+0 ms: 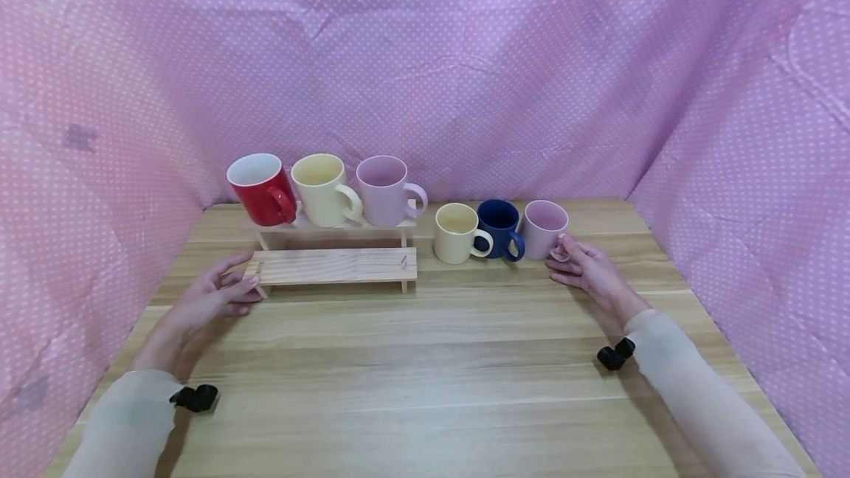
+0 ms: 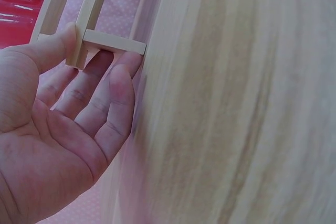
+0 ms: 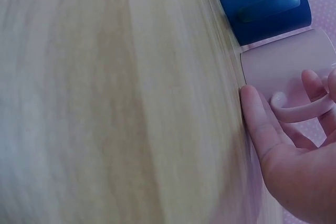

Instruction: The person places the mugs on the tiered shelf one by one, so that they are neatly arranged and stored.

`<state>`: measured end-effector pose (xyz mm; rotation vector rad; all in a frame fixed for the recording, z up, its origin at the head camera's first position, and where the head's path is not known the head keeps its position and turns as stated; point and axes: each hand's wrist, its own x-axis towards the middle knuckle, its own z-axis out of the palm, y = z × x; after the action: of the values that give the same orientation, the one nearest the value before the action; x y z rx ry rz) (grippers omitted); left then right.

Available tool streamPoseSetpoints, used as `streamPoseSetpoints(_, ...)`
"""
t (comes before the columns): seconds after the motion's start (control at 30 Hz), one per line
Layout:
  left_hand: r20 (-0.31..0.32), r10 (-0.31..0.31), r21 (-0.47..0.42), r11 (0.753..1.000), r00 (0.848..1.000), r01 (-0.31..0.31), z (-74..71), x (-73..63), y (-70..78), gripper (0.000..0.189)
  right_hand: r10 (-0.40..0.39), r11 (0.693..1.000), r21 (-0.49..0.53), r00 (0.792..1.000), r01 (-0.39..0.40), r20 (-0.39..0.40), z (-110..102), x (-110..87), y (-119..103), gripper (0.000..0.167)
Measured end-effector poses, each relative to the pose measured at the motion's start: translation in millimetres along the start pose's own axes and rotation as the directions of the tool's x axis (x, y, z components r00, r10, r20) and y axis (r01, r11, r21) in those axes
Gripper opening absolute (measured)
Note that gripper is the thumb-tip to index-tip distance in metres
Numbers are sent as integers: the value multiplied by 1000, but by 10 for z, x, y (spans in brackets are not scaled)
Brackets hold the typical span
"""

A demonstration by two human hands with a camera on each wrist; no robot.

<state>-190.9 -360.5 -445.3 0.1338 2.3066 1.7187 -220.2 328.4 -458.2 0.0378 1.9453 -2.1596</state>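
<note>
At the left end of a two-tier wooden shelf [image 1: 332, 266], my left hand [image 1: 215, 292] grips the lower board, thumb on top and fingers under it by the leg. Far to the right, my right hand [image 1: 591, 271] pinches the handle of a pink mug [image 1: 541, 231] with thumb and forefinger; its other fingers lie low beside the mug. That mug stands upright on the table. In the right wrist view the blue mug [image 3: 268, 11] sits just beside the pink one. A cream mug [image 1: 454, 238] stands left of the blue one, handles pointing right.
Along the shelf's upper tier stand a red mug [image 1: 265, 198] with a white inside, a second cream mug [image 1: 322, 194] and a second pink mug [image 1: 383, 194]. The wooden table [image 1: 398, 382] reaches back to a pink dotted cloth [image 1: 425, 80] that hangs around it.
</note>
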Motion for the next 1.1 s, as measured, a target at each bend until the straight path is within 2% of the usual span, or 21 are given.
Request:
streamPoseSetpoints(0.33,0,6,3,1000,1000,-6,-19,3,1,73,7,1000,12,1000,-7,-21,45,14,-15,40)
streamPoseSetpoints(0.57,6,6,-5,1000,1000,-6,9,44,-19,75,-15,999,-47,999,13,-43,35,14,-98,27)
streamPoseSetpoints(0.7,9,22,-34,999,1000,-21,17,23,-50,73,-11,997,-78,1000,9,-19,64,4,-166,32)
streamPoseSetpoints(0.87,12,28,-18,999,1000,-27,-22,-26,-66,72,30,994,-106,999,-27,25,88,-17,-221,33)
streamPoseSetpoints(1.1,27,21,-11,1000,999,-20,-35,19,-36,74,42,992,-123,999,-38,29,75,-85,-257,33)
